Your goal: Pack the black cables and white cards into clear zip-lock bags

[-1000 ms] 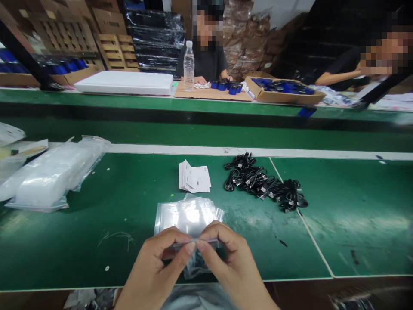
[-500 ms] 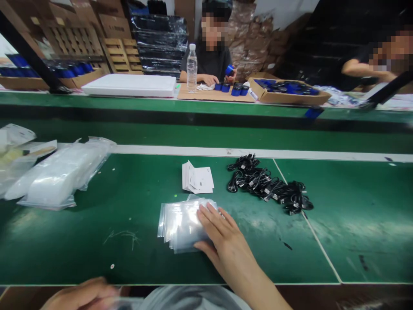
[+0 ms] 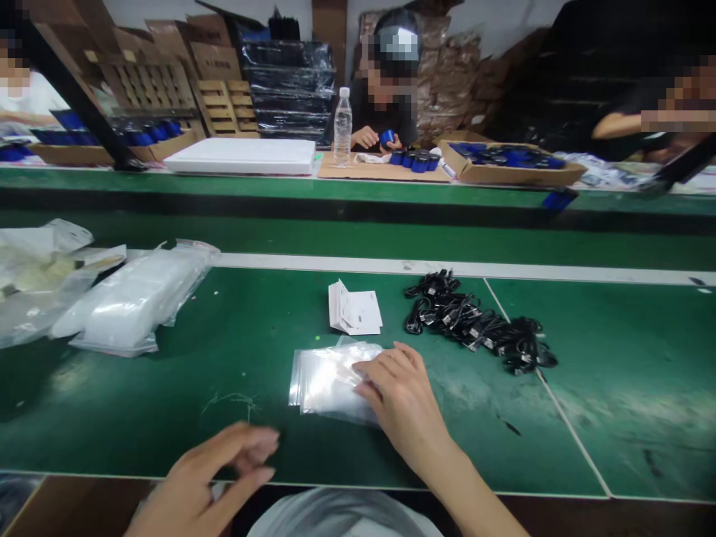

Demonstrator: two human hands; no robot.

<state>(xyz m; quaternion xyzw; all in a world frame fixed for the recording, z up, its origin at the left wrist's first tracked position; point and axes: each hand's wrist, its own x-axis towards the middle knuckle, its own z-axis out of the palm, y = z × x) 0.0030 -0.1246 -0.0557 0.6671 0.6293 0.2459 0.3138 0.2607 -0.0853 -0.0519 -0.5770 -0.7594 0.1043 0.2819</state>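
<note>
My right hand lies on a stack of small clear plastic bags on the green table, fingers bent onto the stack's right side. Near the table's front edge hovers my left hand, a little blurred, with loosely spread fingers and nothing in them. Beyond the bags lies a small pile of white cards. To the right of the cards is a heap of black coiled cables.
Bulky clear bag packs lie at the left. Across the green conveyor a person handles blue caps next to a water bottle, a white tray and a cardboard box.
A second ago both hands pinched a small bag near the front edge. The left hand took it down off the table and has come back up without it; the right hand settled on the bag stack.
</note>
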